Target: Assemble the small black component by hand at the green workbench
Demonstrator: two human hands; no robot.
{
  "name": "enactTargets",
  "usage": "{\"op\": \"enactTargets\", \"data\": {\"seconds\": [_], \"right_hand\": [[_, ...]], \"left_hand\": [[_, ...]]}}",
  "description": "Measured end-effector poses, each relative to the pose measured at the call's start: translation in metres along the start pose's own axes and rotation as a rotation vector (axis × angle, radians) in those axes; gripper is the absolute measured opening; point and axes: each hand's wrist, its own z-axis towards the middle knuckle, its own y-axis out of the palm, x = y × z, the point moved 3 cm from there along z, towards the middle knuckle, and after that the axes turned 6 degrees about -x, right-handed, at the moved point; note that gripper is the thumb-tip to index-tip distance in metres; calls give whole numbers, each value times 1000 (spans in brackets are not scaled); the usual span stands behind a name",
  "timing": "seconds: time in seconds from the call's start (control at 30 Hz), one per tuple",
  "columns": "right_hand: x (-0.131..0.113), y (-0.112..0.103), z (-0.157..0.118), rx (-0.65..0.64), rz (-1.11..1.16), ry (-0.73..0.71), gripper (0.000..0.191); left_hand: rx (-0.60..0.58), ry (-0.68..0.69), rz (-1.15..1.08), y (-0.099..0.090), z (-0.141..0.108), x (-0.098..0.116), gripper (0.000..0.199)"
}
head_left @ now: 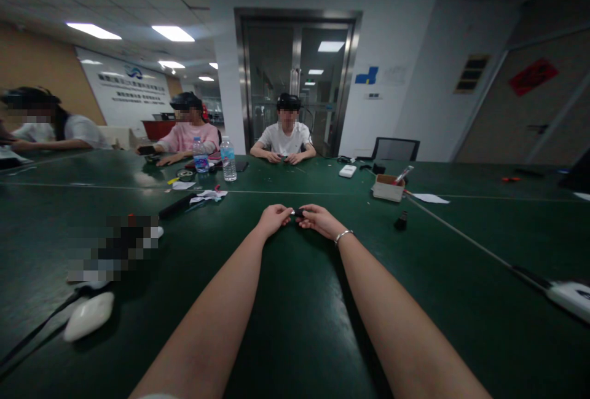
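Note:
Both arms reach forward over the dark green table (295, 300). Between the fingertips is a small black object with a silvery end (298, 212), too small to name for certain. My left hand (274, 221) is closed in a pinch at its silvery end. My right hand (322, 222), with a silver bracelet at the wrist, has thumb and fingers closed round the black part. The fingers partly cover the object, held just above or at the tabletop; which of these I cannot tell.
To the right are a small box (388, 190) with items in it, a small black piece (401, 221) and a white power strip (569, 297). Water bottles (228, 160), papers (209, 196) and a white mouse-shaped object (90, 316) lie left. A person (286, 138) sits opposite; others sit left.

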Motion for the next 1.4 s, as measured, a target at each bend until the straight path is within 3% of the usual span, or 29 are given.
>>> {"op": "enactTargets", "data": {"seconds": [0.8, 1.4], "right_hand": [[-2, 2, -2, -31, -26, -33, 22], [-2, 1, -3, -48, -8, -31, 22]], "left_hand": [[34, -15, 151, -1, 2, -2, 43], [37, -14, 332, 0, -4, 10, 56]]}}
